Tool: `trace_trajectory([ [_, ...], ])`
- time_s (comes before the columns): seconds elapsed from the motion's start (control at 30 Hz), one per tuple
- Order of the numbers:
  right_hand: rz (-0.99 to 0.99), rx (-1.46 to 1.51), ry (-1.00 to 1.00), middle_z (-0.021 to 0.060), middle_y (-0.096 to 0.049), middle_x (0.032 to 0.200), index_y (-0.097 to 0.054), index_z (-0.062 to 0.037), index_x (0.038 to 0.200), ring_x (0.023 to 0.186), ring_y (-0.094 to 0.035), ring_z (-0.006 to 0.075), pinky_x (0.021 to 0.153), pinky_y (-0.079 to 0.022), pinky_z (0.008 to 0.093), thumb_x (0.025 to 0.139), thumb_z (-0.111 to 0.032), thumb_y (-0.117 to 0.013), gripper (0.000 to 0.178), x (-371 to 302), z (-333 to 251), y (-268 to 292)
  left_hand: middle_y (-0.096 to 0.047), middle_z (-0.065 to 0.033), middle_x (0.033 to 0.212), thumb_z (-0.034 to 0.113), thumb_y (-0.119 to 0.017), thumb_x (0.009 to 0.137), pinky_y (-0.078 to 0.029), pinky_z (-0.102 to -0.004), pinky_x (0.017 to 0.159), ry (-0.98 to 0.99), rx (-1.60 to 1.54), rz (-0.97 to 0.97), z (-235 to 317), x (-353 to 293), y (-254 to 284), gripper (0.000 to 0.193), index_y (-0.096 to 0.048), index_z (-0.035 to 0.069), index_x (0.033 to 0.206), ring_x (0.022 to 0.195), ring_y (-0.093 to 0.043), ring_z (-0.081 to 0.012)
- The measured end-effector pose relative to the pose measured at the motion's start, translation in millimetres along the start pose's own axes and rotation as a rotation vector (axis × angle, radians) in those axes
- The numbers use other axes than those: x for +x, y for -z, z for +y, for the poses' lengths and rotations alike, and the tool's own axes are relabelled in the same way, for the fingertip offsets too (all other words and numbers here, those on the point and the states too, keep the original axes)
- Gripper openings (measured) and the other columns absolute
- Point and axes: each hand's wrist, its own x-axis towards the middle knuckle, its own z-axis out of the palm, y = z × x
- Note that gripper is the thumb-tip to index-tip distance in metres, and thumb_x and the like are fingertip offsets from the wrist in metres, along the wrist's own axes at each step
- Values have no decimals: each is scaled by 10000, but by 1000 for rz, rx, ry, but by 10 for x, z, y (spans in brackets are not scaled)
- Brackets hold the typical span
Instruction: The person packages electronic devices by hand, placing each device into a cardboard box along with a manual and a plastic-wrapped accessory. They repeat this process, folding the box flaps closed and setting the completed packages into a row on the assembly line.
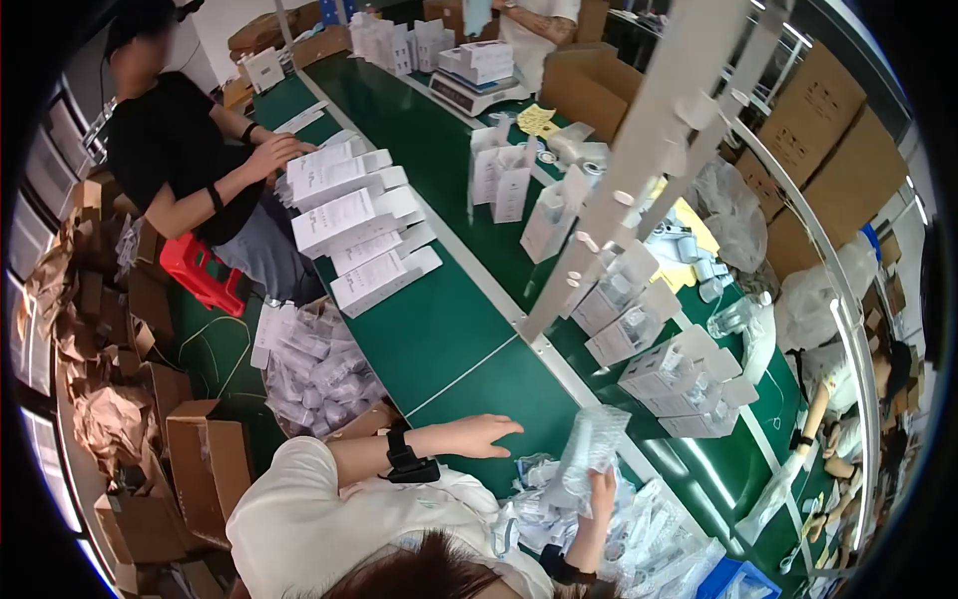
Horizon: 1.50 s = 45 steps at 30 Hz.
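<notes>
Gripping translucent bubble-wrap pouch (581,449) in right hand (601,489) toward near edge of green table (474,384); nothing in left hand (486,436). Probably light, soft, slippery; pinch sides.

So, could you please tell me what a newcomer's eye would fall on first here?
Probably the long green table running through the middle, with white boxes lined up along its left side. Next might come the bright red stool at the left, beside the person in black, then the clear bubble wrap in the right hand, near the bottom.
</notes>
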Motion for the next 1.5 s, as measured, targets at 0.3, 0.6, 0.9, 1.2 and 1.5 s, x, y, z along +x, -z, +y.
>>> trace_trajectory([
  [0.3,108,-1398,178,223,-387,1213,-381,-55,1236,1068,-414,371,893,-358,459,602,-144,-665,700,-18,227,-1435,-602,-51,844,91,-519,831,-458,-226,638,106,-374,1179,-1162,-1547,1566,153,-536,18,964,676,-582,-125],
  [0.6,-223,-748,367,186,-329,1292,-349,-29,1252,1186,-334,317,949,-320,409,765,-65,-584,542,131,-80,-3790,-542,-26,912,151,-505,827,-418,-322,695,417,-1091,1569,-3411,-2123,3090,156,-501,70,961,864,-514,-133],
  [0.9,25,313,-10,121,-437,1215,-350,-27,1251,1123,-433,245,859,-429,351,901,-191,-423,394,934,603,-4183,-546,-45,964,157,-460,830,-376,-365,807,411,-1381,1218,-4294,-1529,2829,197,-515,54,989,936,-488,-179],
  [1.2,130,365,-181,109,-543,1082,-405,-19,1204,926,-568,229,739,-492,323,919,-241,-371,363,946,541,-4296,-551,-105,1083,148,-426,871,-405,-300,849,-101,-1169,1039,-4558,-1293,3416,326,-485,0,1155,983,-527,-200],
  [1.5,119,244,-85,121,-539,1110,-401,-3,1213,975,-547,233,807,-461,341,931,-273,-348,394,914,356,-3374,-550,-83,1107,268,-398,880,-403,-318,858,211,-1164,880,-4064,-859,2852,375,-527,5,1115,1007,-519,-183],
])
